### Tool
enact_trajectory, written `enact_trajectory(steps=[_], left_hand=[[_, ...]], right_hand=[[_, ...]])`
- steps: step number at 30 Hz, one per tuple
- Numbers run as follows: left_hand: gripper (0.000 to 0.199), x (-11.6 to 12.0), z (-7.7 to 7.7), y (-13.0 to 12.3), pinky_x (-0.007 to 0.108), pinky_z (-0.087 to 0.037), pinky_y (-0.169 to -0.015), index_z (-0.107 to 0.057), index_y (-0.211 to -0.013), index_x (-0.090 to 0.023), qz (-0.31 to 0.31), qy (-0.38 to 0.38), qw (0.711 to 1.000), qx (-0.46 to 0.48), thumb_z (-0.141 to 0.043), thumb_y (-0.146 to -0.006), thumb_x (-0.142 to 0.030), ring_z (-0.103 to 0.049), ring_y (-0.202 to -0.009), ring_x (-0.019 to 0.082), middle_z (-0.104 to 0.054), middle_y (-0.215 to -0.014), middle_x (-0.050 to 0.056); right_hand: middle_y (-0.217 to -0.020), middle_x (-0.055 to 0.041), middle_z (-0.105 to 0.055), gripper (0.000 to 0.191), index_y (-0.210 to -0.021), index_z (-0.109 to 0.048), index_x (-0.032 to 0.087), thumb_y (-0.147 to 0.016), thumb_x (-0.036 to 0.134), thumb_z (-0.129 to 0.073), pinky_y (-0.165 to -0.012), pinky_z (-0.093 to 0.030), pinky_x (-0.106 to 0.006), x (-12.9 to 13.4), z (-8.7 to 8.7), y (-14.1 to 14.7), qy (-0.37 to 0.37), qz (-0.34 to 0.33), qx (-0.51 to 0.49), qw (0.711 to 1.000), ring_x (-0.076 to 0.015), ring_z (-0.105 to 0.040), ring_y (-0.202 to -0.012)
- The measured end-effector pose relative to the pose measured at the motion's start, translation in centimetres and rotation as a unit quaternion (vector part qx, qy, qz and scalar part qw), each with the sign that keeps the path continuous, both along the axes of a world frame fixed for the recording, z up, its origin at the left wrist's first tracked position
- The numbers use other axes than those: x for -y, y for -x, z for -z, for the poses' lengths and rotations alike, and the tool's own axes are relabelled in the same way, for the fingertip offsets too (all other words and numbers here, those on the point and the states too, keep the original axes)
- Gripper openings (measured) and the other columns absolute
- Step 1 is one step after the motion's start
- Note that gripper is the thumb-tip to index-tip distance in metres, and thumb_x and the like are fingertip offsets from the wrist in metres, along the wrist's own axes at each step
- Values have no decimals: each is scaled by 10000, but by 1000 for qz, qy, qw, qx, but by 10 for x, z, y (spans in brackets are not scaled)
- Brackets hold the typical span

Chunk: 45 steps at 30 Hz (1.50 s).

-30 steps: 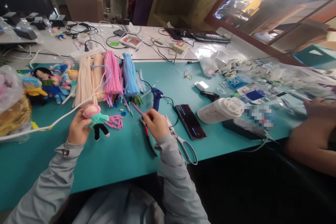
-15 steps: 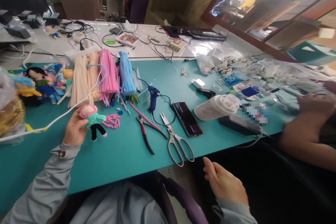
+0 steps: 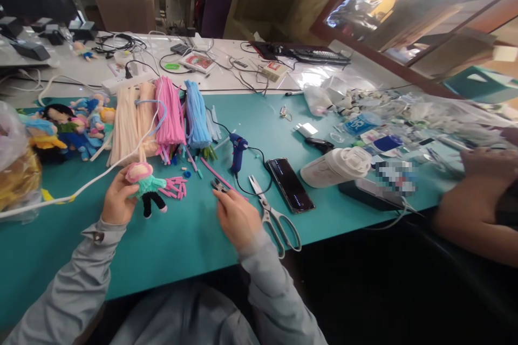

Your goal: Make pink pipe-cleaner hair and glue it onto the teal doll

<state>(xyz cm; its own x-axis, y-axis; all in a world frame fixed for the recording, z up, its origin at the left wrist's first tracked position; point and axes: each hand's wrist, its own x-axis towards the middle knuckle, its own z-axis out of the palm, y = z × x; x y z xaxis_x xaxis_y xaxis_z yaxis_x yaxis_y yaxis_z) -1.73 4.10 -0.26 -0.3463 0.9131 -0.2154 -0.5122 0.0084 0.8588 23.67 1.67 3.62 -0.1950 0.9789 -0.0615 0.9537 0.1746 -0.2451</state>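
Note:
A small doll (image 3: 145, 186) with a pink-edged head, mint top and black legs is pinched in my left hand (image 3: 118, 198), just above the teal mat. Fingers curled, my right hand (image 3: 238, 221) is closed over the handles of the pliers (image 3: 219, 185), whose jaws show past the fingertips. The handles are hidden beneath the hand. Short pink pipe cleaner pieces (image 3: 175, 188) lie right of the doll. Close to my right hand are scissors (image 3: 270, 210), partly covered by my sleeve, and a blue glue gun (image 3: 238, 151).
Bundles of peach (image 3: 129, 124), pink (image 3: 170, 113) and blue pipe cleaners (image 3: 197, 116) lie behind the doll, with finished dolls (image 3: 68, 129) to the left. A phone (image 3: 290, 184) and white cup (image 3: 335, 167) stand right. A white cable (image 3: 95, 179) crosses leftward. Another person's arm (image 3: 477, 210) rests far right.
My right hand has moved from below the table edge, left and up onto the pliers, and closed over them. My left hand still holds the doll in nearly the same place.

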Motion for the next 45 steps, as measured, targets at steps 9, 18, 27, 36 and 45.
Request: enact_trajectory(steps=[9,18,27,36,45], left_hand=[[444,1,-6,-3,232,-491,-530,-723,-887,-192,6,14,1000,2,-755,-446,-155,-660,-701,193,-738,-824,39],[547,3,-3,-3,242,-481,-510,-699,-1037,-205,19,-2,1000,-9,-741,-493,-157,-640,-667,182,-729,-843,42],[494,3,-1,-3,237,-473,-487,-692,-1003,-201,21,-11,1000,-17,-736,-513,-154,-633,-636,172,-727,-847,42],[443,2,-1,-3,251,-480,-525,-707,-948,-191,25,-9,1000,-12,-744,-508,-155,-648,-716,199,-725,-883,55],[372,1,-5,-4,250,-478,-528,-697,-872,-192,10,-16,1000,-11,-727,-504,-148,-649,-693,188,-729,-865,40]], right_hand=[[-1126,-132,-720,501,-1444,-427,214,-950,178,-345,-813,-492,-326,-85,-6,73,128,-75,100,984,-249,-672,-1064],[-1114,-106,-733,413,-1299,-598,284,-943,211,-402,-848,-484,-322,-91,-4,73,137,-82,87,983,-246,-663,-1100],[-1161,-105,-716,336,-1180,-673,238,-952,326,-442,-863,-493,-323,-103,-4,74,125,-19,56,990,-246,-657,-1103],[-1102,-169,-722,276,-1054,-708,144,-894,183,-486,-863,-488,-327,-104,3,92,130,-2,15,991,-251,-671,-1065],[-838,-59,-720,169,-835,-679,158,-861,220,-524,-714,-475,-244,-92,-3,76,150,13,-125,981,-160,-660,-811]])
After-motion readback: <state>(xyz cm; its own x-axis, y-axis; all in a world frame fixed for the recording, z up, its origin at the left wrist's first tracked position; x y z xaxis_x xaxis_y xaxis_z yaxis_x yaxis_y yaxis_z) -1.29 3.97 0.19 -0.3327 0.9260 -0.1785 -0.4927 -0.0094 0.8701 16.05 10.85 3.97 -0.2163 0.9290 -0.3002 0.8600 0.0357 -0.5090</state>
